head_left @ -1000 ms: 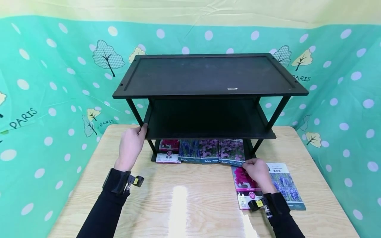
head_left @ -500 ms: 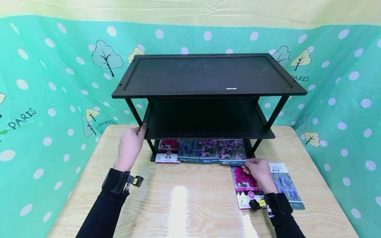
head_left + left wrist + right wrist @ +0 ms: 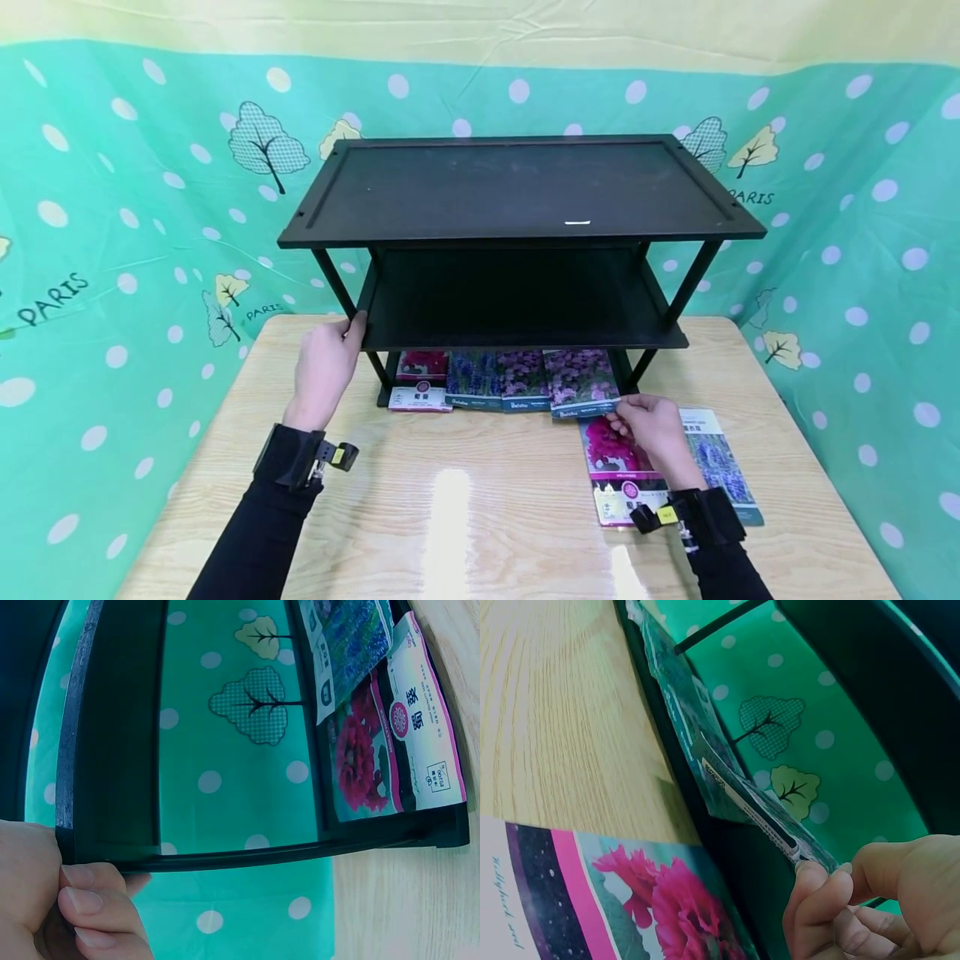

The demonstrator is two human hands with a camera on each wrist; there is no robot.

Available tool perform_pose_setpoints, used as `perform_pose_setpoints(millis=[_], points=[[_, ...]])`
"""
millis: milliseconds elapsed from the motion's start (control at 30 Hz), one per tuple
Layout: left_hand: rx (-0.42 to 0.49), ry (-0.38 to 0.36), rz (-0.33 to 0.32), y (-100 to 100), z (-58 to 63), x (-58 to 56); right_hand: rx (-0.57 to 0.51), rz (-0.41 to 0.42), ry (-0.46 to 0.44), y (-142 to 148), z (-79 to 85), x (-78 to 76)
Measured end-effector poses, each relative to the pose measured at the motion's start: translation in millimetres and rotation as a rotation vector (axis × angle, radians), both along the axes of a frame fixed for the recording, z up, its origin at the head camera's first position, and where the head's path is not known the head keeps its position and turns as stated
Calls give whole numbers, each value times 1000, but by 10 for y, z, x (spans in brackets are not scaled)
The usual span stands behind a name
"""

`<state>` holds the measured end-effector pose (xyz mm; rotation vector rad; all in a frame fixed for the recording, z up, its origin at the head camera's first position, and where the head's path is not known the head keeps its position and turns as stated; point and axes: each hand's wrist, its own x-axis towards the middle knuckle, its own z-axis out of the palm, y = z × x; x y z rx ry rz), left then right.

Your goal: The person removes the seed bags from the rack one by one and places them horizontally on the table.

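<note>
Pinching right hand (image 3: 656, 429): thumb and fingers closed on the rightmost glossy rectangular purple-flower packet (image 3: 581, 382), tilted over the lower tier (image 3: 621, 369).
Left hand (image 3: 324, 368): gripping the black rectangular 3-tier rack (image 3: 517, 187) by a middle corner.
Packet step: apparently lining up number 4 of 4.
Next: seems to call for gentle lowering, then release.

Shelf rack (image 3: 517, 192): smooth, low sheen; metal or painted wood, cannot tell which. Flower packets (image 3: 583, 382): printed paper or film, slightly glossy. Counter (image 3: 360, 500): wood-grain surface, smooth, reflective. Backdrop (image 3: 150, 267): printed cloth, creased. Sleeves (image 3: 247, 542): matt cloth.
</note>
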<state>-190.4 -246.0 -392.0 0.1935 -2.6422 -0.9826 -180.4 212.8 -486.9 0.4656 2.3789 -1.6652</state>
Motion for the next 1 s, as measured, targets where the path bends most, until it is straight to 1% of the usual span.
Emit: perform_pose_setpoints(millis=[167, 333, 500, 667, 767, 833, 1000], points=[[5, -10, 3, -3, -1, -4, -6, 23, 2, 3, 86, 82], [7, -17, 3, -1, 0, -8, -23, 50, 12, 4, 212, 220], [11, -24, 0, -4, 12, 0, -58, 41, -9, -23, 316, 374], [6, -2, 0, -1, 35, -9, -43, 45, -21, -61, 377, 520], [-5, 13, 3, -3, 39, -18, -40, 47, -20, -95, 385, 609], [-10, 13, 1, 3, 38, -18, -56, 37, -32, -120, 378, 672], [3, -10, 3, 19, 19, -8, -99, 33, -54, -159, 302, 799]])
